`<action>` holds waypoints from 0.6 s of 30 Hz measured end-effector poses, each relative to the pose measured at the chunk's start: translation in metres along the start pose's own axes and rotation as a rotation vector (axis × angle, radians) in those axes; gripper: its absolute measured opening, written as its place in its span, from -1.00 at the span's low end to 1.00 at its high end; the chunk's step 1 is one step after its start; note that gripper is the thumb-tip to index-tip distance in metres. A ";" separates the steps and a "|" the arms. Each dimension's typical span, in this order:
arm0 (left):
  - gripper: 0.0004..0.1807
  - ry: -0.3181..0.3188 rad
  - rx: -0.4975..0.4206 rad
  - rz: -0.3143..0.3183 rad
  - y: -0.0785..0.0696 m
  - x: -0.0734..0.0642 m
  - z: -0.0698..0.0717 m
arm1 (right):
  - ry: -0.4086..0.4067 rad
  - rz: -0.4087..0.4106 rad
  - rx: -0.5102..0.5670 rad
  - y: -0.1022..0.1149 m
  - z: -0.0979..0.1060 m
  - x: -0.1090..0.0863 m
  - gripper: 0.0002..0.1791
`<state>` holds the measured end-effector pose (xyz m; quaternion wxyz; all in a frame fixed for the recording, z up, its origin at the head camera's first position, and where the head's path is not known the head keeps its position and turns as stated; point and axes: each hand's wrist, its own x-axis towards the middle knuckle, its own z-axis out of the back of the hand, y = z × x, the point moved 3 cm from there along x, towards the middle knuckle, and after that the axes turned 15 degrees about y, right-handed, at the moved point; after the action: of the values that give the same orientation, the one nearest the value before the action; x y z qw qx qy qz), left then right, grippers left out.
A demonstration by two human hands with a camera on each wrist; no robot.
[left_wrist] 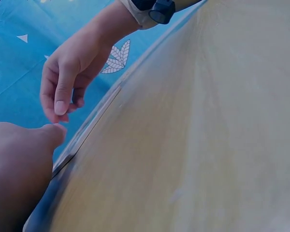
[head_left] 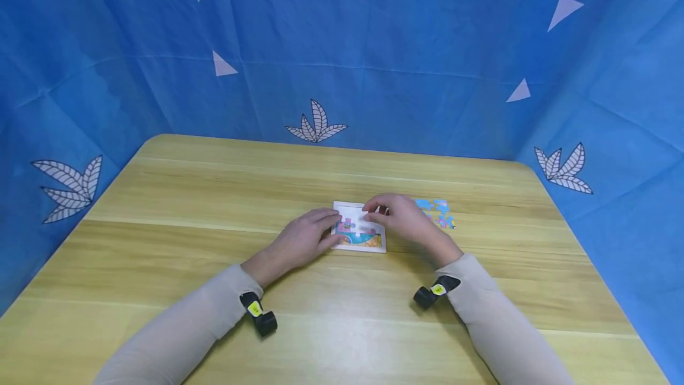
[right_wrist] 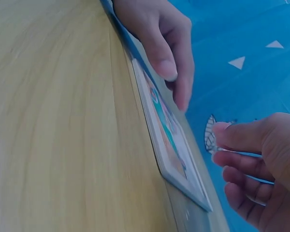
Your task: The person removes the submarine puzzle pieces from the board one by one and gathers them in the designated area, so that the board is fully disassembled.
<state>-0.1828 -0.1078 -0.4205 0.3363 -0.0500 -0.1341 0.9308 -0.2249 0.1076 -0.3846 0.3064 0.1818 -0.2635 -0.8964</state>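
Note:
A small white-rimmed jigsaw tray (head_left: 376, 249) lies flat on the wooden table. Fitted pieces (head_left: 366, 239) in blue and orange fill its lower part, and a few pink pieces (head_left: 348, 226) show at the left. My left hand (head_left: 301, 239) is at the tray's left edge, thumb and fingers apart and partly over it. Whether it touches the pieces is hard to tell. Over the tray's upper right is my right hand (head_left: 403, 218). In the right wrist view, its thumb and bent fingers (right_wrist: 241, 162) are slightly apart with nothing visible between them.
Several loose blue jigsaw pieces (head_left: 441, 207) lie right of the tray, partly hidden behind the right hand. The wooden table (head_left: 214, 195) reaches back to a blue cloth (head_left: 427, 46) printed with leaves and white triangles. A small black camera is strapped to each wrist.

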 end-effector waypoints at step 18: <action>-0.25 0.044 -0.044 0.061 0.006 0.008 -0.002 | 0.108 0.016 -0.031 0.019 -0.017 0.018 -0.72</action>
<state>-0.1920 -0.1069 -0.4239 0.3093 -0.0816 -0.1454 0.9362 -0.2218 0.0774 -0.3901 0.3303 0.2231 -0.2340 -0.8868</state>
